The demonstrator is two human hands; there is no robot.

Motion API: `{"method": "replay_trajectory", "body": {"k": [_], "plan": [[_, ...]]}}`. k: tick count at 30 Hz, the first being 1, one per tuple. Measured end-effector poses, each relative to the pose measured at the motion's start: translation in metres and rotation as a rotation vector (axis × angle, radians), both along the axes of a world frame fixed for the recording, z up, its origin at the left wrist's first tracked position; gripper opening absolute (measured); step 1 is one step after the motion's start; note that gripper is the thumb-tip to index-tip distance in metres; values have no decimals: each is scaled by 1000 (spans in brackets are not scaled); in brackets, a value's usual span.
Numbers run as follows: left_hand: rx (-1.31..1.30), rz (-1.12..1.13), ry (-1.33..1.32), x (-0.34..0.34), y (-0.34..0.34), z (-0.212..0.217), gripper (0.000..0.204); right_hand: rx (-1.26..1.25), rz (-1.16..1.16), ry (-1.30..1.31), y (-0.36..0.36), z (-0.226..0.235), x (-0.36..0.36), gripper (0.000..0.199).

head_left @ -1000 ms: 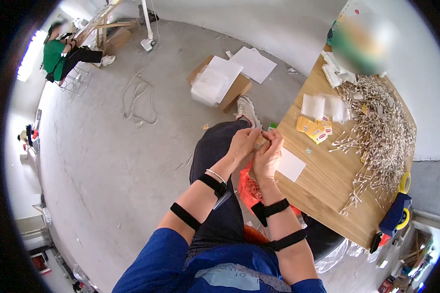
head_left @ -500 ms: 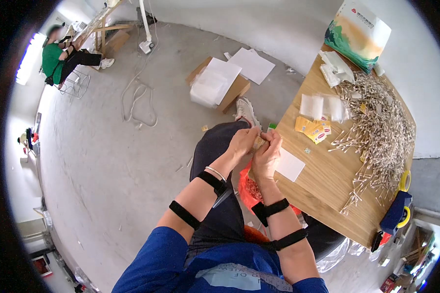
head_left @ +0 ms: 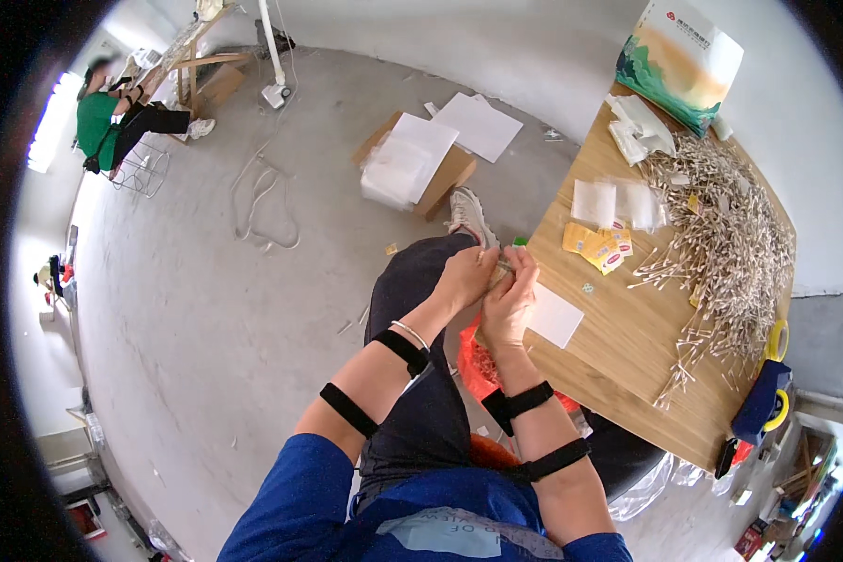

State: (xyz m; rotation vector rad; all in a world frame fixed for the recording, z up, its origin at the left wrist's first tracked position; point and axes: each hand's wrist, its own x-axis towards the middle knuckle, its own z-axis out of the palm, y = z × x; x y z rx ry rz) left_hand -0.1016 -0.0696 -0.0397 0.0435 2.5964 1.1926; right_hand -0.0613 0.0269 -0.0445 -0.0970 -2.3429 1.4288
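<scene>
Both hands, left hand [head_left: 465,277] and right hand [head_left: 512,302], stay pinched together on a small thin item [head_left: 502,269], unmoved since before

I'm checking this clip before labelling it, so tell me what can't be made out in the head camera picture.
- The small item pinched between the left hand and right hand: fingers cover it, too small to identify.
- The red mesh bag: mostly hidden behind the right forearm and table edge.
- The blue and yellow tool at the wooden table corner: bent by the fisheye rim, its kind unclear.
- The heap of pale sticks: single pieces too small to tell apart.
</scene>
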Motion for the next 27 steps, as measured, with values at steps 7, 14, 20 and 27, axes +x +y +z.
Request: {"method": "replay_trajectory", "body": {"k": [7,14,20,27], "plan": [[110,135,-100,0,0,2,43,69,-2,-25,0,6,3,61],[27,63,16,-3,-8,5,29,-60,84,-44,-5,12,3,68],[67,173,9,-1,-12,10,41,-7,-29,84,-8,22,13,60],[108,207,59,-1,-6,10,42,-459,-151,-8,-15,3,32,46]]}}
